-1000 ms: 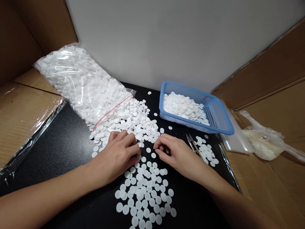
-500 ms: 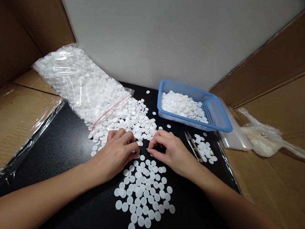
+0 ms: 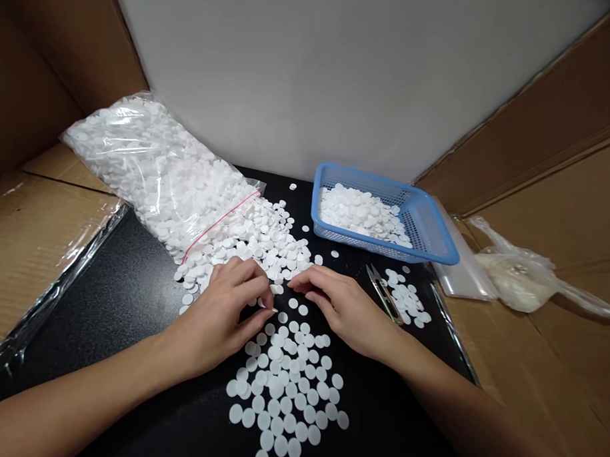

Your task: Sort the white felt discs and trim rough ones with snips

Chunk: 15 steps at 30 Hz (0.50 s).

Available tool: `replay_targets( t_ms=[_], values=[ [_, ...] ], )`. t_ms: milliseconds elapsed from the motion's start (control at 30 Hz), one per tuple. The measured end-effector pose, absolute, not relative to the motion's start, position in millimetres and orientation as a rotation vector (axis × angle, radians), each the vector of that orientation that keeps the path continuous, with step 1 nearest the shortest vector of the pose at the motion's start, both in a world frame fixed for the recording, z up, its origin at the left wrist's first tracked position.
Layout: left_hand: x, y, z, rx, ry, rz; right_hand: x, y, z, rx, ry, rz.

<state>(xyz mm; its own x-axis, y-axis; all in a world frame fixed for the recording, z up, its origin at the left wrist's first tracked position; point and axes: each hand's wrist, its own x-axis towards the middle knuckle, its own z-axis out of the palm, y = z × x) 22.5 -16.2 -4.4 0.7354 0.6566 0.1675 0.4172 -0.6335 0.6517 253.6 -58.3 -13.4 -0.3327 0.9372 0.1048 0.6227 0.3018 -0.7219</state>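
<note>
Picking singly seems the step in hand: the left grip pinches one thin white disc edge-on; the right grip, spread, touches the loose pile, where lifting another calls for a light pinch. Flat matte discs dot the speckled black surface.

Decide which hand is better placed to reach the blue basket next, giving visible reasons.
Right, likely: the right hand is nearer the blue basket, on the same side. The left hand lies farther off, in front of the loose discs.
</note>
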Motion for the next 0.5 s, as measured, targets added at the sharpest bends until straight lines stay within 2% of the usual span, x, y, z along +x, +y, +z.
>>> replay_targets(
  t_ms=[233,500],
  values=[
    [21.8,-11.5,3.6,1.815,0.887,0.554,254.7,-57.7,-15.0,-1.421,-2.080,0.696],
    [24.5,-10.0,-2.5,1.530,0.885,0.512,245.7,-60.1,-21.5,-1.460,-2.135,0.621]
  ],
)
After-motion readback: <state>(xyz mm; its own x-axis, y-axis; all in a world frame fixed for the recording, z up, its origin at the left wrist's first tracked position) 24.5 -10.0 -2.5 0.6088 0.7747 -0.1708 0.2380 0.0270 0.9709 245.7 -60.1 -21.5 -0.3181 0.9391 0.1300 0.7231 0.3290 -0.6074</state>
